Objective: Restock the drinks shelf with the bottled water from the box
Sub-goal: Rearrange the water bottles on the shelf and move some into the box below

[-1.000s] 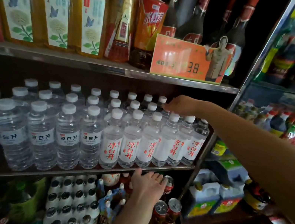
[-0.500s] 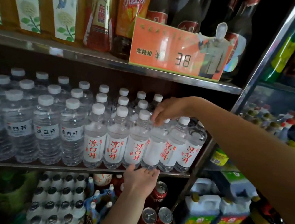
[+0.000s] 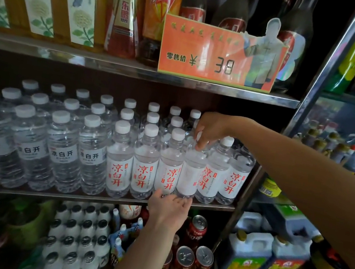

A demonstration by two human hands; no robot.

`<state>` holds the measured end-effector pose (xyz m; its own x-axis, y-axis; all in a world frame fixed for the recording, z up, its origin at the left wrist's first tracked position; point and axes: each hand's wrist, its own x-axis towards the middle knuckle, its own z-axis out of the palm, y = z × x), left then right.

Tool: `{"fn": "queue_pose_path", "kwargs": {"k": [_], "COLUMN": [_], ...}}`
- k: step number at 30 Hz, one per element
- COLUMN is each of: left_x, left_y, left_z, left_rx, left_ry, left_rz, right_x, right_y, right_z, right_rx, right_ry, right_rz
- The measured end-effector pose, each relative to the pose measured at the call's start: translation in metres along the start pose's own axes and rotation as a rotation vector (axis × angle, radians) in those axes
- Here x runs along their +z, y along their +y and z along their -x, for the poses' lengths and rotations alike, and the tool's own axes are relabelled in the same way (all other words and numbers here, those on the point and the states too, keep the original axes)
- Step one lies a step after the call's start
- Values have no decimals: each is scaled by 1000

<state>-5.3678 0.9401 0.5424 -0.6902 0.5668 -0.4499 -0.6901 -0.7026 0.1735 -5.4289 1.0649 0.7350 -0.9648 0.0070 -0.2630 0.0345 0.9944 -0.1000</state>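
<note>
We see the right hand (image 3: 211,128) reaching over the front row, its fingers (image 3: 201,141) pinched around the neck of a water bottle (image 3: 190,174) whose label faces away from us. That bottle stands at the front edge of the drinks shelf (image 3: 95,198), between red-lettered bottles on either side. The left hand (image 3: 167,210) comes up from below, its fingers (image 3: 180,201) slightly spread and curled against the bottle's base. An orange price card (image 3: 209,52) stands on the shelf above.
</note>
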Motion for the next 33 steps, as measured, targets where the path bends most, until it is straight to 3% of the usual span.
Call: {"fn": "queue_pose_path", "kwargs": {"k": [8,20,27,31,32,33], "left_x": [-3,13,15,20,20,18], "left_y": [-12,-12,-16,-14,-13,-12], "left_z": [-3,-2,-1,4,2,-2], "left_rx": [-34,-53,-32,57,133,265], "left_ry": [60,-8,56,110,180,174], "left_rz": [25,44,84,-152,-389,-796], "right_x": [1,1,-7,-8,-9,-10], "right_y": [-2,0,10,15,16,16], "right_z": [-1,-2,6,15,16,18], "right_rx": [98,150,117,120,121,123], "right_ry": [29,59,-39,-42,-33,-27], "right_rz": [-154,-119,-430,-652,-680,-701]}}
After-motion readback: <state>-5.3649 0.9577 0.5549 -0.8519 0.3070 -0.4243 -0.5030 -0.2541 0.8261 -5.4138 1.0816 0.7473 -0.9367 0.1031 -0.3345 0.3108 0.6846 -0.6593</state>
